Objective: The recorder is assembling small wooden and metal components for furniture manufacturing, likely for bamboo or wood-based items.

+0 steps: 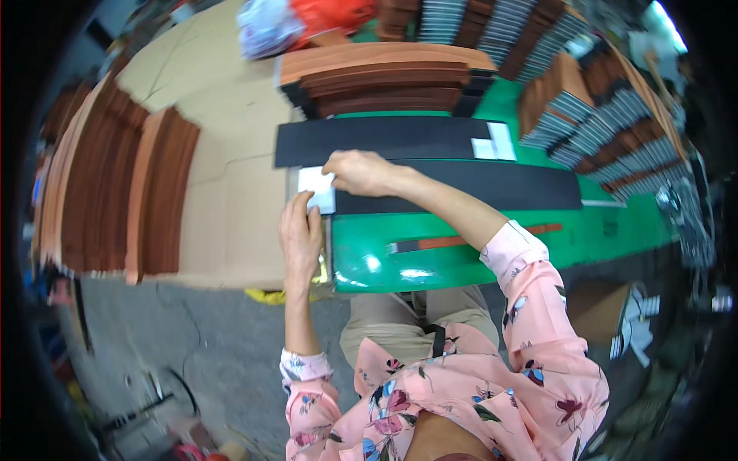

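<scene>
A flat white square (317,201) lies over the left end of the nearer black strip (461,184). At its upper right edge is my right hand (361,174), fingers curled and pinched together. My left hand (300,234) touches its lower left edge, fingertips bent in over the thumb side. The farther black strip (377,139) runs parallel above, with a larger white piece (501,140) and a smaller white piece (483,149) at its right end. Toward me on the green surface lies a thin brown-and-black strip (461,241).
Stacked brown boards (384,77) stand behind the black strips, and more brown boards (157,192) rise at left on the cardboard (231,200). Bundles of brown and grey pieces (615,131) crowd the green tabletop (369,269) at right. Plastic bags (269,27) lie far back.
</scene>
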The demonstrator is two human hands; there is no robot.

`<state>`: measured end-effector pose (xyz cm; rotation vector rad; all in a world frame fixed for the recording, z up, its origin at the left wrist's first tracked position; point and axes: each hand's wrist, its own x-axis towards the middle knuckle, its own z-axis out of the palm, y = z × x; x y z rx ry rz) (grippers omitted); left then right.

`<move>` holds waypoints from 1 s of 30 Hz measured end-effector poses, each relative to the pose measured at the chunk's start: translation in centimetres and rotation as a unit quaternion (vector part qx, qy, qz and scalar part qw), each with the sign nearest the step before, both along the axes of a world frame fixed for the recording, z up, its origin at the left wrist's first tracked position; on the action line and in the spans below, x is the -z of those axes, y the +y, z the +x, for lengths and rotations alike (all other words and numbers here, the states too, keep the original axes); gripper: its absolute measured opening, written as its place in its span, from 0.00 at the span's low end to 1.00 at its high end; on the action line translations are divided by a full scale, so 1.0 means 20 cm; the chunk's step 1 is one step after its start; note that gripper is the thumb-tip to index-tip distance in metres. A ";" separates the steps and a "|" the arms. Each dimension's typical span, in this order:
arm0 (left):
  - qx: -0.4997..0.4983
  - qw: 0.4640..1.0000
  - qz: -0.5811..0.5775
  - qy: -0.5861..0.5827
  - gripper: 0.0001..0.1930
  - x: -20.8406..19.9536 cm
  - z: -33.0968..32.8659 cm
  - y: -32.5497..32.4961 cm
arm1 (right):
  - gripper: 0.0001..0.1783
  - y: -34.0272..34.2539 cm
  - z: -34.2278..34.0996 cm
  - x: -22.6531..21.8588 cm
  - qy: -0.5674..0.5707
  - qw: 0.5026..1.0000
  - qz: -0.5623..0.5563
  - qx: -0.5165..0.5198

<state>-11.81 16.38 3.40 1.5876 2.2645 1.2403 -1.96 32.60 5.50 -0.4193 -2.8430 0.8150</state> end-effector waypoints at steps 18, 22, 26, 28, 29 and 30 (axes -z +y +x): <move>0.391 0.886 -0.057 0.241 0.16 -0.06 0.51 0.77 | 0.15 0.64 1.17 0.08 -0.054 0.954 0.145 0.257; 0.423 0.871 -0.098 0.228 0.17 -0.02 0.60 0.88 | 0.15 0.71 1.17 0.10 -0.057 0.957 0.164 0.230; 0.420 0.868 -0.111 0.239 0.15 0.01 0.60 0.90 | 0.08 0.75 1.19 0.11 -0.051 0.960 0.215 0.170; 0.426 0.869 -0.105 0.228 0.15 0.00 0.59 0.91 | 0.07 0.75 1.21 0.13 -0.042 0.956 0.256 0.137; 0.426 0.869 -0.109 0.228 0.15 0.00 0.58 0.91 | 0.07 0.75 1.21 0.15 -0.023 0.946 0.299 0.121; 0.427 0.868 -0.112 0.229 0.15 -0.01 0.58 0.91 | 0.07 0.76 1.22 0.16 -0.005 0.934 0.341 0.105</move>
